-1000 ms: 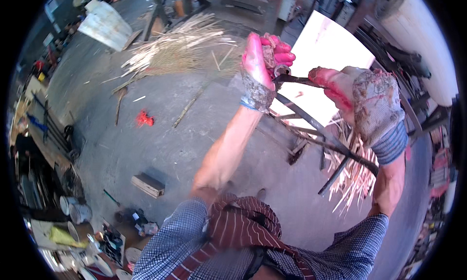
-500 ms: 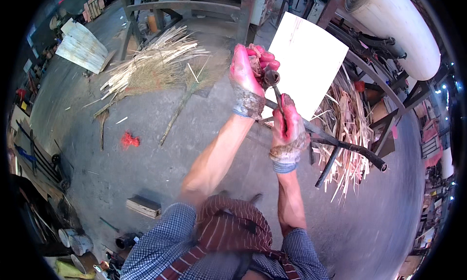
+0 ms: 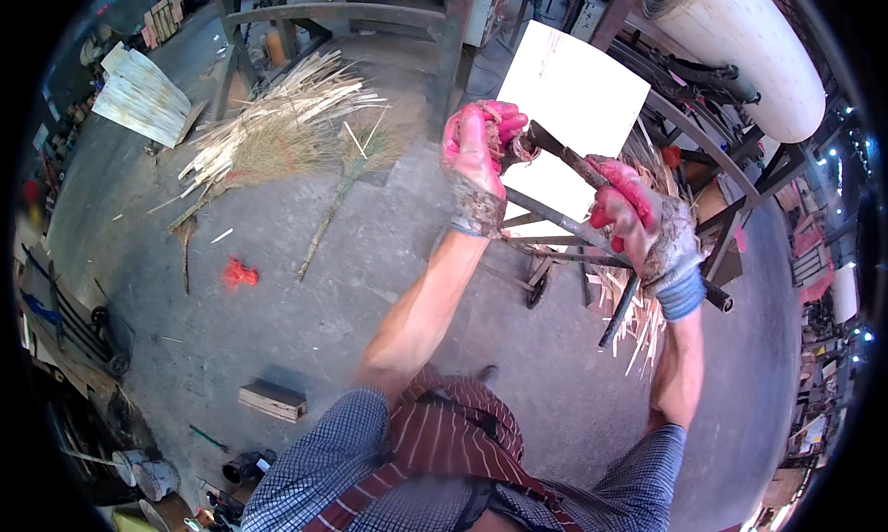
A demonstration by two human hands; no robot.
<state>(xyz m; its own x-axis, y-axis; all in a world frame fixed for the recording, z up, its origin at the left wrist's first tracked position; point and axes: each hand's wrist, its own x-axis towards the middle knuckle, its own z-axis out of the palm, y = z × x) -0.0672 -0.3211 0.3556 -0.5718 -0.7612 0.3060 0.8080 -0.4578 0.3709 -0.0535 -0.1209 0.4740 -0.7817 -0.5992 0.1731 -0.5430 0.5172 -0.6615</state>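
The left hand [image 3: 478,151] clasps one brown lump [image 3: 523,150], the right hand [image 3: 645,219] one dark rod [image 3: 566,154]; two pale buckets [image 3: 155,479], contents indistinct, stand well left.

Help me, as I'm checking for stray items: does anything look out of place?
Yes. A crumpled red tangle lies on the floor, and one pale strip lies near it, apart from the heap of wood strips; both look dropped rather than placed. The glove on the right hand also looks grimy.

grey floor [image 3: 277,333], dark metal frame [image 3: 333,12], bright lights [image 3: 868,336]
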